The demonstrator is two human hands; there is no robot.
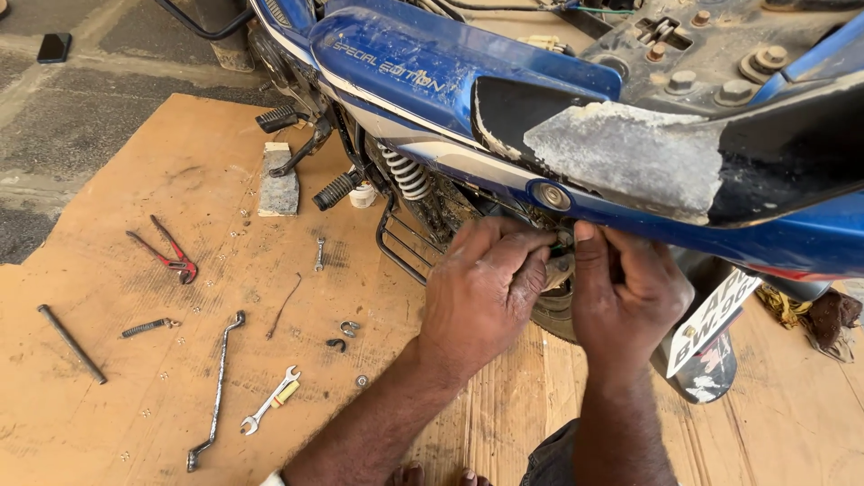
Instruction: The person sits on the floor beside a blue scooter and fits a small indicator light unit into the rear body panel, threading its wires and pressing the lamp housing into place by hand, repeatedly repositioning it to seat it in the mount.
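A blue motorcycle tail panel point(432, 72) fills the upper right of the head view. My left hand point(481, 292) and my right hand point(625, 292) are pressed together under the panel's lower edge, just below a round fitting point(551, 195). Their fingertips pinch at something small with green wiring point(560, 243) tucked beneath the panel. What the fingers hold is hidden. A white rear shock spring point(407, 174) and the rear tyre point(556, 310) sit just behind my hands.
Tools lie on the brown board point(135, 396) to the left: red-handled pliers point(171, 255), a long bent wrench point(218, 387), an open spanner point(270, 412), a small spanner point(319, 255), a metal rod point(70, 343), a spring point(146, 328). A number plate point(711, 319) hangs at right. A phone point(54, 47) lies far left.
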